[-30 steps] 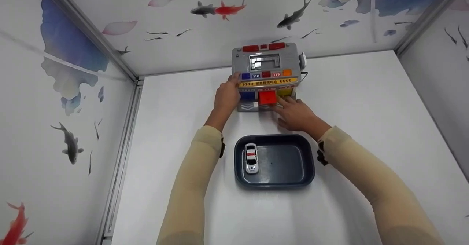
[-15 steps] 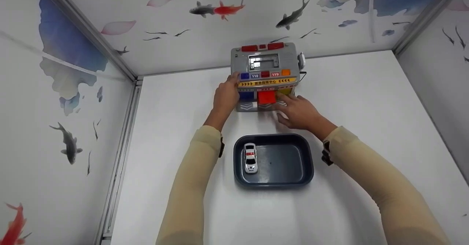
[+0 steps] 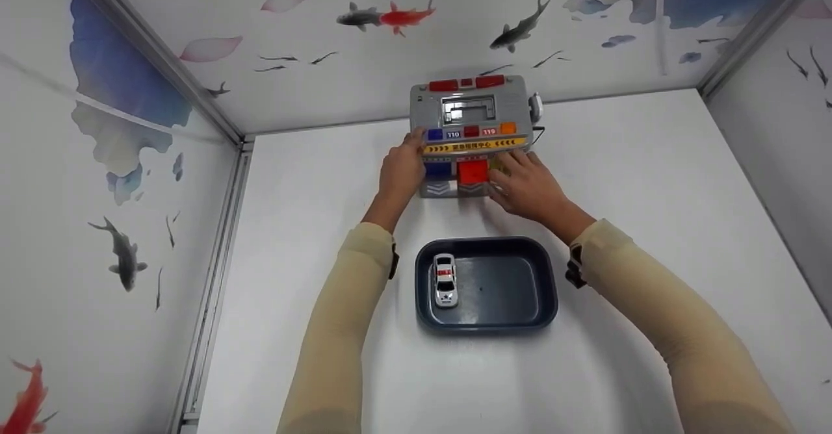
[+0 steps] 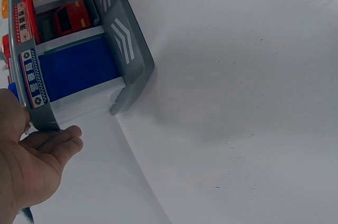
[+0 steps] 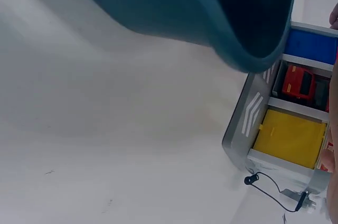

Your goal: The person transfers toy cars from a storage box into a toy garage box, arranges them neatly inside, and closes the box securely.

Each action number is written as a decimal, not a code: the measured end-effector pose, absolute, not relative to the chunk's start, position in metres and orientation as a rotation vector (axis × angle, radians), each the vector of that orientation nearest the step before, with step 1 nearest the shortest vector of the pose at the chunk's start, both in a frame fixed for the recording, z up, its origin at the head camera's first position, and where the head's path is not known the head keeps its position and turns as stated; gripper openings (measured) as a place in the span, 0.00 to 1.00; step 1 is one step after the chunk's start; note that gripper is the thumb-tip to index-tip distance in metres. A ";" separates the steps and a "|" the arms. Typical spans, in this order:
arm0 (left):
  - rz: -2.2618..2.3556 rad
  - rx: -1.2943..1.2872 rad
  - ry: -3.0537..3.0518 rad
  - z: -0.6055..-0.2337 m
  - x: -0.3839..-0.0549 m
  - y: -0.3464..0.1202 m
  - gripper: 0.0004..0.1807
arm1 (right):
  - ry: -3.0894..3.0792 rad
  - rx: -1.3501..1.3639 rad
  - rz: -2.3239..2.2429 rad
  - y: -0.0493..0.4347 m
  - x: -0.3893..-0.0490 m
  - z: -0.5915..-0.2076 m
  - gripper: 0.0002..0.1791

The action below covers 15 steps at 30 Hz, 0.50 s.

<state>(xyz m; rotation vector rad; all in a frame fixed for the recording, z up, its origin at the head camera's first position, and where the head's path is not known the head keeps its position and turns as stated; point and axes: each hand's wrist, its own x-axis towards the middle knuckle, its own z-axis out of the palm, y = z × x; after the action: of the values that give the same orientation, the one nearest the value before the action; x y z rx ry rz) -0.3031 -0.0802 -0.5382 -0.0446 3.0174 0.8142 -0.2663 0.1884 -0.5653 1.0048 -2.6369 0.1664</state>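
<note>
A grey toy garage [image 3: 424, 109] with red, blue and orange roof buttons stands against the back wall. My left hand [image 3: 402, 171] grips its left end, thumb near the roof edge and fingers at the side. The right hand [image 3: 532, 190] lies with bent, spread fingers at the garage's front right, beside the raised red door [image 3: 472, 172] and over part of the yellow door [image 5: 290, 134]. Inside the middle bay sits a red toy vehicle [image 4: 76, 15]. The blue door [image 4: 79, 71] is closed. Most of the right hand is outside its own wrist view.
A dark blue tray [image 3: 487, 329] lies in front of the garage, between the forearms. At its left side rests a white toy car [image 3: 446, 291] with a red marking. A black cord [image 5: 272, 182] hangs at the garage's right end.
My right hand has shifted slightly up toward the roof edge, covering more of the yellow door. The red door's tilt has changed a little. The left hand stays put.
</note>
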 end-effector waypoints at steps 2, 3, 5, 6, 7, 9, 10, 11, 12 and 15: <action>0.818 -0.036 3.023 -0.539 -0.303 -0.081 0.26 | -2.613 0.985 0.193 0.185 -0.268 -0.564 0.20; 0.818 -0.032 3.024 -0.539 -0.303 -0.081 0.26 | -2.607 0.976 0.204 0.184 -0.269 -0.563 0.20; 0.823 -0.029 3.024 -0.539 -0.302 -0.081 0.26 | -2.600 0.962 0.223 0.181 -0.271 -0.560 0.21; 0.830 -0.028 3.024 -0.540 -0.302 -0.082 0.26 | -2.600 0.955 0.227 0.179 -0.271 -0.559 0.22; 0.832 -0.028 3.024 -0.540 -0.302 -0.082 0.26 | -2.601 0.951 0.227 0.178 -0.272 -0.557 0.23; 0.829 -0.031 3.025 -0.540 -0.303 -0.082 0.26 | -2.608 0.944 0.220 0.174 -0.274 -0.554 0.25; 0.828 -0.035 3.025 -0.541 -0.303 -0.082 0.26 | -2.610 0.940 0.213 0.173 -0.276 -0.553 0.25; 0.826 -0.038 3.025 -0.541 -0.303 -0.082 0.26 | -2.613 0.934 0.202 0.171 -0.277 -0.553 0.25; 0.826 -0.040 3.025 -0.540 -0.303 -0.082 0.26 | -2.618 0.930 0.192 0.170 -0.278 -0.552 0.26; 0.824 -0.048 3.023 -0.539 -0.302 -0.082 0.27 | -2.636 0.919 0.154 0.167 -0.281 -0.552 0.26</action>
<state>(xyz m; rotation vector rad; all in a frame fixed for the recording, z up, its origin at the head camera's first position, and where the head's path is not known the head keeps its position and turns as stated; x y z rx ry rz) -0.3020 -0.0818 -0.5393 -0.0481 3.0227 0.8237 -0.2806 0.1668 -0.5524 0.9190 -2.6358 0.1536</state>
